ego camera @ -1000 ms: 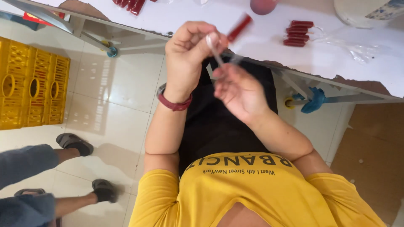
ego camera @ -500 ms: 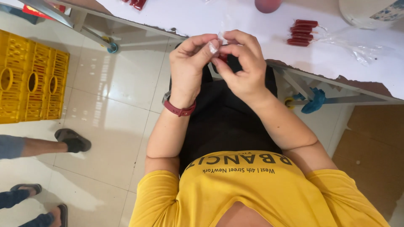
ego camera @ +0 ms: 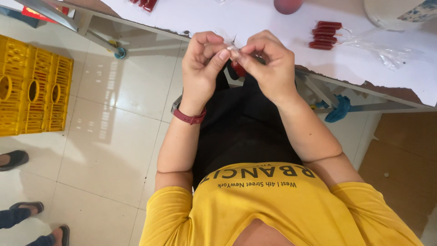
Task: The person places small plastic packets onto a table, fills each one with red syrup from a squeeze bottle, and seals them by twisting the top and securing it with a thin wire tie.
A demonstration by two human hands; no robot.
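Both hands are raised in front of the chest, fingers curled in. The left hand (ego camera: 202,64) and the right hand (ego camera: 268,61) meet at the fingertips, pinching the top of a small clear plastic pouch (ego camera: 231,44) between thumbs and forefingers. Its red filled end (ego camera: 237,68) hangs just below, between the two palms. Beyond the right hand, a stack of red filled pouches (ego camera: 324,34) lies on the white surface (ego camera: 255,18), beside loose clear bags (ego camera: 384,50).
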